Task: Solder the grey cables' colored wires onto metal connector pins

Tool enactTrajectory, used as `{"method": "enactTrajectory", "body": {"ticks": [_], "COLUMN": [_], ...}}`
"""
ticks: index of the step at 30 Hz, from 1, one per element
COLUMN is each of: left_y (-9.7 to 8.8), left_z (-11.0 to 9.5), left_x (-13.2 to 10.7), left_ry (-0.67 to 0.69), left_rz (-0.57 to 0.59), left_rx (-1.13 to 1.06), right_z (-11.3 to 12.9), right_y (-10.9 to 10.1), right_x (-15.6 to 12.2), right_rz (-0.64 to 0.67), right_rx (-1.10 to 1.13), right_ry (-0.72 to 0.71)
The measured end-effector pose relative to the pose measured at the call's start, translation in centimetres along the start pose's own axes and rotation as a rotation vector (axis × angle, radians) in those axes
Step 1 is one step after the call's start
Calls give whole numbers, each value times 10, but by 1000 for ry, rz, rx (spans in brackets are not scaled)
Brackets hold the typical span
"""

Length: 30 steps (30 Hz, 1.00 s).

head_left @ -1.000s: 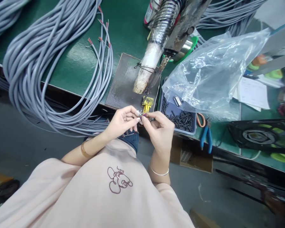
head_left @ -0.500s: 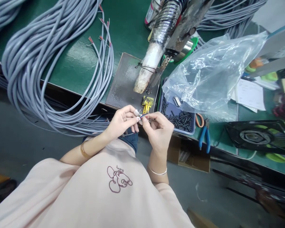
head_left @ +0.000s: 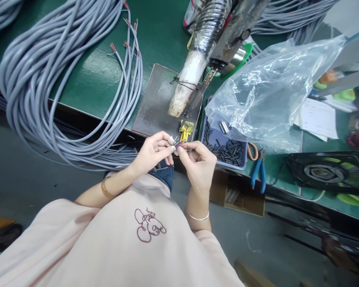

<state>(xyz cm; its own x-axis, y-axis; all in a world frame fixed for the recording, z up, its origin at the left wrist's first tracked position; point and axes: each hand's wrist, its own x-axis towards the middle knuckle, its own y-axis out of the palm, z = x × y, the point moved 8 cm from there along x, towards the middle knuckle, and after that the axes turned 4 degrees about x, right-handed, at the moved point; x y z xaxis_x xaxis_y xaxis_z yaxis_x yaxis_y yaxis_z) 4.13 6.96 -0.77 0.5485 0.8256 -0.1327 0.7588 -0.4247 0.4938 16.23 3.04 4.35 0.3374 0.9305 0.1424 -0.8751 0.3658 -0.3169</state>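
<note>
Thin coloured wires [head_left: 178, 144], blue, red and green among them, fan out between my two hands at the bench edge. My left hand [head_left: 157, 150] pinches them between thumb and fingertips, at what looks like the end of a grey cable. From the other side my right hand [head_left: 198, 157] pinches the same wires, its thumb and forefinger touching them. Just beyond the fingertips a yellow clip-like holder [head_left: 185, 131] sits on the dark plate [head_left: 155, 99]. Above it hang the metal tip of a soldering tool [head_left: 201, 91] and a wrapped hose [head_left: 185, 87].
A big coil of grey cable [head_left: 32, 71] drapes over the left bench edge. To the right are a blue tray [head_left: 243, 161] of small black tubes, a plastic bag [head_left: 257, 91], blue-handled pliers [head_left: 259, 173] and a black fan [head_left: 326, 172]. A cardboard box [head_left: 251, 203] stands below.
The coloured wires now show more spread between my fingertips. My right hand has shifted very slightly left; my left hand has barely moved.
</note>
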Motion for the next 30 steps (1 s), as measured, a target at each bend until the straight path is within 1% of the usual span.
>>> {"method": "enactTrajectory", "body": {"ticks": [5, 9, 15, 17, 20, 22, 25, 26, 28, 30], "left_y": [2, 1, -2, -1, 4, 6, 3, 2, 1, 0], "left_z": [2, 1, 1, 0, -1, -2, -3, -3, -2, 0], "left_x": [0, 0, 0, -1, -3, -4, -3, -3, -2, -2], "left_ry": [-15, -13, -31, -40, -63, -68, -51, -47, -49, -54], "left_rz": [11, 2, 2, 22, 81, 88, 43, 34, 31, 32], "left_rx": [35, 29, 36, 43, 49, 48, 34, 30, 29, 37], "right_z": [4, -4, -15, -18, -20, -17, -3, 3, 11, 14], "right_y": [1, 3, 4, 4, 5, 0, -13, -16, -16, -14], "right_x": [3, 5, 6, 7, 7, 6, -1, -4, -8, -10], "right_rz": [6, 45, 48, 53, 65, 7, -156, -184, -171, -126], "right_rx": [-16, 39, 121, 137, 117, 98, 45, 5, -101, -198], "right_ry": [-13, 67, 152, 172, 196, 158, -11, -72, -157, -188]}}
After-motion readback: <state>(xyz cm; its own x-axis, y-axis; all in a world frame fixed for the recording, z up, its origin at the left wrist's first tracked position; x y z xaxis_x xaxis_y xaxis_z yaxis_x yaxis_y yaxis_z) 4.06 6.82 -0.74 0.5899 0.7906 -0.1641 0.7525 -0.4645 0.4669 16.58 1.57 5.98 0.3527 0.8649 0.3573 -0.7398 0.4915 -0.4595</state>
